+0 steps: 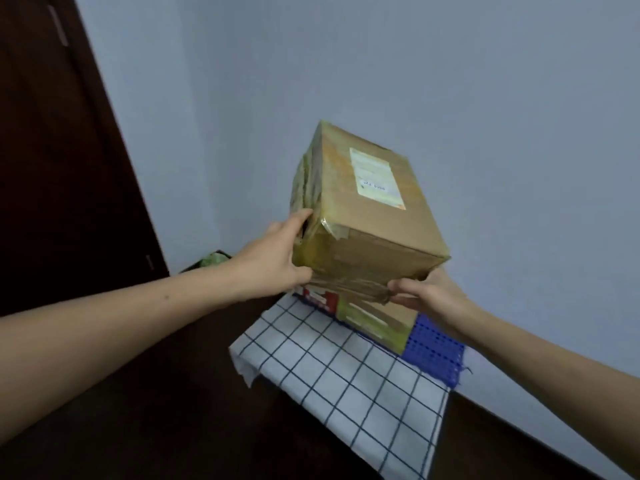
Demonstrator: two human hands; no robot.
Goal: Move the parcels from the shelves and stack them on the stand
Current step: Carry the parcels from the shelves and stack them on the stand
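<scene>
Parcel (367,216), a taped brown cardboard box, is being held up tilted by both hands, with its white label (375,176) facing up. Left grip (273,258) is clamping onto its 8 o'clock corner, thumb lying along the taped side and fingers curling round the lower edge. Right grip (429,296) is clamping onto the 5 o'clock corner, thumb pressing on the near face and fingers going underneath. Parcel is sitting mid-frame, right over a second parcel (374,320) at its 6 o'clock; cannot tell whether the two are touching. Second parcel, showing a red-and-white patch and yellowish tape, is lying on the blue perforated stand (436,351), whose bare part is showing at 4 o'clock of the held box. White checked cloth (346,375) is spreading out at 6 o'clock, just beside the second parcel, its near edge hanging down. Dark brown door (52,150) is filling the 9 o'clock side of the view. Pale wall (450,81) is running behind from 12 to 3 o'clock. Something green (214,259) is peeking out at 9 o'clock of the left grip, too hidden to identify.
</scene>
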